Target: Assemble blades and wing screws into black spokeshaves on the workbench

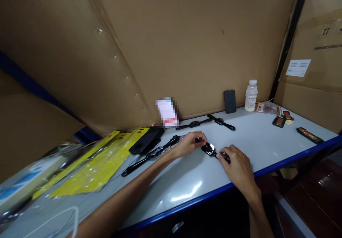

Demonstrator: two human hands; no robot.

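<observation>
A black spokeshave [208, 149] with a shiny metal blade is between my hands, just above or on the table. My right hand [237, 165] grips its right handle, fingers wrapped round it. At its other side, my left hand [190, 143] is closed with thumb and fingertips pinched by the blade and left handle; the fingers partly hide that end. Left of my left hand, more black spokeshaves [152, 154] lie on the table in a loose group. Two further black pieces of like shape, a spokeshave body [194, 124] and another spokeshave [220, 121], rest near the back wall.
Yellow-backed plastic packages [101, 163] and a black case [146, 140] cover the table's left side. A phone [230, 101] leans at the back beside a white bottle [251, 96]. Small dark packets [279, 121] lie to the right. The table's blue edge [187, 204] runs in front.
</observation>
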